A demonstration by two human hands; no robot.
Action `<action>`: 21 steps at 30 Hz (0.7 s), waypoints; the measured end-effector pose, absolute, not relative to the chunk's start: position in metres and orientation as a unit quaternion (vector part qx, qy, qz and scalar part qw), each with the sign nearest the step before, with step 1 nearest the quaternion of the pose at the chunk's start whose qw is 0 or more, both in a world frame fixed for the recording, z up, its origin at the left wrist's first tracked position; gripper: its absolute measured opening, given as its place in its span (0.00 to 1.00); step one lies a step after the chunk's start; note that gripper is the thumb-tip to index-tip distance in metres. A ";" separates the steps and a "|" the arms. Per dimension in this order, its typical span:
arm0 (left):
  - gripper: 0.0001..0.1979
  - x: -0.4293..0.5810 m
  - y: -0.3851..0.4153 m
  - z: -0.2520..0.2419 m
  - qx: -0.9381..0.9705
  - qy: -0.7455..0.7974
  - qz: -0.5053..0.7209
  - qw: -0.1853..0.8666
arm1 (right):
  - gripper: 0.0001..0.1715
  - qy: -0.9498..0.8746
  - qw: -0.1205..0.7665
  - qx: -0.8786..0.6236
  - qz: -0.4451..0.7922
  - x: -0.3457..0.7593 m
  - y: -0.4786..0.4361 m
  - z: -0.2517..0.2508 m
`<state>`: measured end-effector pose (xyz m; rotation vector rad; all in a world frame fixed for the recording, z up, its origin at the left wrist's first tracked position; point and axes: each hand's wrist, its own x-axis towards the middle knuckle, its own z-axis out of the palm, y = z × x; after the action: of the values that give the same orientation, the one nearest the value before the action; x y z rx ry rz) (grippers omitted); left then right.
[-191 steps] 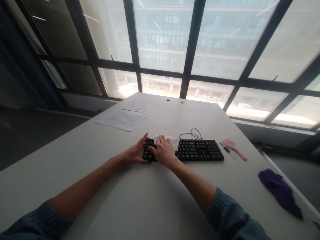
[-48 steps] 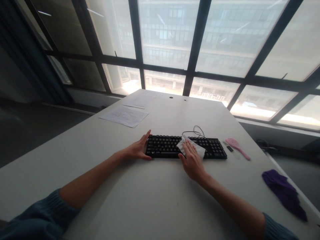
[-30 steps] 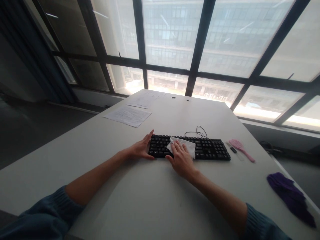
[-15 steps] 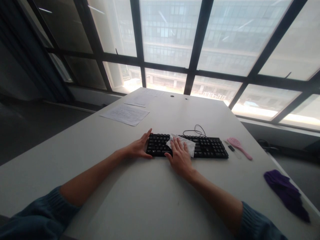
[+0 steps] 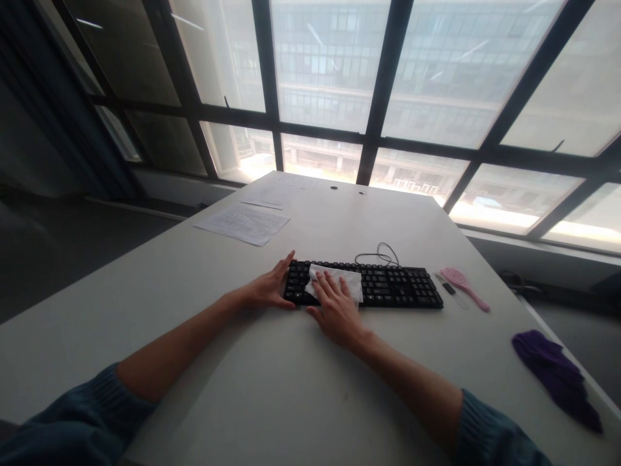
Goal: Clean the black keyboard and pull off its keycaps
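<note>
A black keyboard (image 5: 398,288) lies across the white table in front of me. My left hand (image 5: 272,288) grips its left end, thumb at the near corner and fingers at the far one. Under the fingers of my right hand (image 5: 337,310) is a white tissue (image 5: 350,279), held pressed against the keys left of the keyboard's middle. The palm and thumb of that hand rest by the near edge. Part of the tissue and the keys beneath it are hidden.
Behind the keyboard curls its black cable (image 5: 381,254). To the right lie a pink hairbrush (image 5: 458,279), a small black item (image 5: 449,288) and a purple cloth (image 5: 553,372). Printed papers (image 5: 247,222) are on the table's far left, with large windows beyond.
My right hand has slid left along the keyboard, carrying the tissue with it. My left hand stays at the left end, and the keyboard has not visibly moved.
</note>
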<state>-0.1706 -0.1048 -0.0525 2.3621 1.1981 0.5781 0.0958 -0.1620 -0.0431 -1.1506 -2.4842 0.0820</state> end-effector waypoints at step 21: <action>0.74 -0.170 -0.105 -0.048 0.846 0.445 0.189 0.226 | 0.36 -0.888 0.215 -0.405 0.021 0.093 -0.162 -0.047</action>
<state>-0.1700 -0.1054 -0.0483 2.3319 1.2264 0.5214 0.0930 -0.1624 -0.0470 -1.1235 -2.4624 0.0571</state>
